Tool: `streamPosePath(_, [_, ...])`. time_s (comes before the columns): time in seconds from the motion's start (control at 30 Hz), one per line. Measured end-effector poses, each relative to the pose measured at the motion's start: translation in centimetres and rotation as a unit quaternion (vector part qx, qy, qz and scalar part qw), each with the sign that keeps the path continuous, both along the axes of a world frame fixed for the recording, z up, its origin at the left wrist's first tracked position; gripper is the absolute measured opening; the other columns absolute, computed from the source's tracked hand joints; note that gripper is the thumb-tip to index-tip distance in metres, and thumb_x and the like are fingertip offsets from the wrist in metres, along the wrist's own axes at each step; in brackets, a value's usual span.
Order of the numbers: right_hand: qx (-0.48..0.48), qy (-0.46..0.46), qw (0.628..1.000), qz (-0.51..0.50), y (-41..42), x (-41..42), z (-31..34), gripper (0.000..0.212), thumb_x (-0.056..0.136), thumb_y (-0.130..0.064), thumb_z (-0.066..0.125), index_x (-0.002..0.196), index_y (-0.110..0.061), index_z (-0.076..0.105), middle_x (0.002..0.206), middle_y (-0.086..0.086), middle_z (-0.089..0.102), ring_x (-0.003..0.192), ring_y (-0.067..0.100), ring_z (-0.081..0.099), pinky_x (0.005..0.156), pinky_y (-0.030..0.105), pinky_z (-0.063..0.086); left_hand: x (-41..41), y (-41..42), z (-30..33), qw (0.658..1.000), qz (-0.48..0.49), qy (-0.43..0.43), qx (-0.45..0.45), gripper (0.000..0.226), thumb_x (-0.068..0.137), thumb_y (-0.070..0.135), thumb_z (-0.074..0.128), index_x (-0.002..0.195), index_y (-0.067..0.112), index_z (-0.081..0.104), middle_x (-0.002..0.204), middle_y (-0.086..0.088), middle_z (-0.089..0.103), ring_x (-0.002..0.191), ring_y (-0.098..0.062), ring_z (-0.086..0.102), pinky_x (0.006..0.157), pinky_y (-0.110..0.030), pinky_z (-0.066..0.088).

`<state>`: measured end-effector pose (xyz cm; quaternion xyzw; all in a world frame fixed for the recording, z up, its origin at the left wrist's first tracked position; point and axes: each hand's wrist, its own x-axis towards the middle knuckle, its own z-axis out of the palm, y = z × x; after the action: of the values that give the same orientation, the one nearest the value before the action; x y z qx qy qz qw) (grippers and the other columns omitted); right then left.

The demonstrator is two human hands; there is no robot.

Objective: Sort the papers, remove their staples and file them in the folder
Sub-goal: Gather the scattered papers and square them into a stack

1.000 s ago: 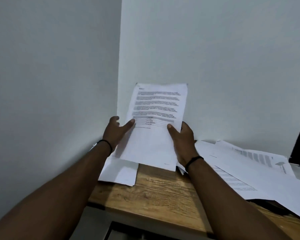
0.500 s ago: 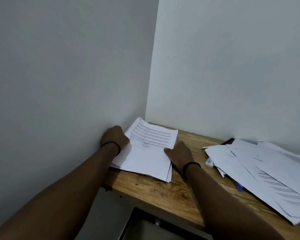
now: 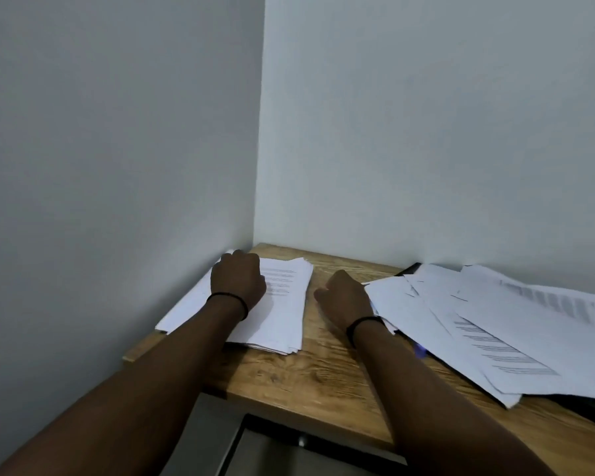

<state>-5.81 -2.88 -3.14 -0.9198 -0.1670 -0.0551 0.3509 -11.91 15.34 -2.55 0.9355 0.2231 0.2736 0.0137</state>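
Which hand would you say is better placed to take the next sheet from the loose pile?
Probably the right hand: it hovers free beside the loose pile, while the left hand rests on the sorted stack.

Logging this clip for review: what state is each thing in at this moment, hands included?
left hand: rests on the corner stack, fingers hidden.
right hand: on the bare wood, holds nothing, fingers loosely curled.
corner stack: flat, roughly squared, against the left wall.
loose papers: fanned out, overlapping, unsorted.
desk: wooden, carries both piles.
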Motion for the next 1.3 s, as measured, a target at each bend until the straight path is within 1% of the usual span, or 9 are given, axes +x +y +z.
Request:
streamPosePath(0.13, [0.051,-0.027,0.998,-0.034,-5.9,0.3,1.6,0.019,0.087,-0.024,0.057,0.098,-0.009,0.06,0.099,0.008,0.068,0.097,0.027,0.062,0.083,0.035,0.05,2.9,-6.3,0.4,0.995,-0.093,-0.02,-0.044,0.018,0.09,0.025,0.055,0.075,0.016,0.053,0.094,-0.008,0.066,0.094,-0.029,0.062,0.066,-0.03,0.04])
streamPosePath(0.3, [-0.007,-0.092,0.99,-0.11,-15.4,1.8,2.1,0.01,0.092,-0.017,0.052,0.085,-0.011,0.056,0.1,0.012,0.068,0.099,0.03,0.061,0.079,0.033,0.046,6.4,-15.2,0.1,0.978,-0.19,-0.035,-0.076,0.023,0.09,0.031,0.058,0.083,0.012,0.07,0.089,-0.005,0.07,0.09,-0.027,0.063,0.073,-0.033,0.051])
streamPosePath(0.4, [-0.054,-0.117,0.979,-0.158,-20.0,3.2,1.3,0.013,0.09,-0.021,0.054,0.095,-0.011,0.061,0.104,0.009,0.066,0.103,0.03,0.06,0.08,0.032,0.046,8.4,-19.8,-0.1,0.972,-0.222,-0.032,-0.064,0.027,0.092,0.035,0.056,0.086,0.014,0.072,0.089,-0.006,0.071,0.09,-0.027,0.062,0.075,-0.034,0.05])
streamPosePath(0.5, [-0.16,-0.093,0.966,-0.179,-23.1,4.8,0.3,0.041,0.085,-0.041,0.06,0.12,-0.019,0.058,0.119,0.005,0.06,0.115,0.03,0.054,0.094,0.037,0.042,11.4,-23.0,-0.5,0.964,-0.239,-0.047,-0.11,0.025,0.091,0.039,0.058,0.098,0.018,0.071,0.102,-0.004,0.071,0.102,-0.026,0.061,0.083,-0.034,0.048])
streamPosePath(0.6, [-0.203,-0.011,0.963,-0.177,-24.3,6.2,-1.1,0.059,0.082,-0.06,0.054,0.127,-0.022,0.049,0.13,0.004,0.054,0.125,0.032,0.047,0.102,0.046,0.036,13.7,-24.1,-0.8,0.953,-0.26,-0.013,-0.153,0.046,0.091,0.046,0.06,0.13,0.023,0.057,0.126,-0.002,0.065,0.119,-0.026,0.057,0.096,-0.036,0.045])
streamPosePath(0.7, [-0.188,-0.025,0.967,-0.171,-24.5,7.4,-1.6,0.048,0.087,-0.054,0.051,0.121,-0.019,0.049,0.125,0.004,0.06,0.122,0.031,0.051,0.1,0.043,0.038,15.4,-24.4,-1.2,0.95,-0.274,0.04,-0.144,0.066,0.09,0.051,0.061,0.147,0.028,0.038,0.14,-0.002,0.056,0.126,-0.027,0.053,0.1,-0.037,0.041])
streamPosePath(0.93, [-0.187,-0.079,0.965,-0.164,-22.4,9.7,-0.8,0.024,0.091,-0.033,0.054,0.108,-0.017,0.051,0.113,0.005,0.066,0.108,0.03,0.062,0.078,0.035,0.037,17.2,-24.2,-2.8,0.951,-0.274,0.057,-0.128,0.063,0.086,0.056,0.063,0.14,0.027,0.047,0.141,0.002,0.055,0.128,-0.02,0.051,0.101,-0.032,0.039])
streamPosePath(1.17, [-0.143,-0.075,0.978,-0.133,-21.2,11.4,-1.5,0.053,0.09,-0.055,0.061,0.121,-0.013,0.053,0.123,0.008,0.061,0.117,0.028,0.057,0.09,0.034,0.044,17.8,-23.3,-3.2,0.948,-0.289,0.03,-0.132,0.071,0.084,0.057,0.067,0.143,0.025,0.045,0.136,0.001,0.059,0.125,-0.02,0.053,0.098,-0.03,0.04])
streamPosePath(1.3, [-0.192,-0.088,0.966,-0.149,-21.7,11.2,-1.3,0.06,0.083,-0.063,0.06,0.122,-0.019,0.051,0.125,0.004,0.059,0.121,0.028,0.055,0.099,0.04,0.043,17.9,-22.9,-3.4,0.947,-0.289,0.029,-0.137,0.065,0.084,0.051,0.067,0.141,0.026,0.046,0.134,0.001,0.06,0.125,-0.02,0.053,0.098,-0.031,0.041])
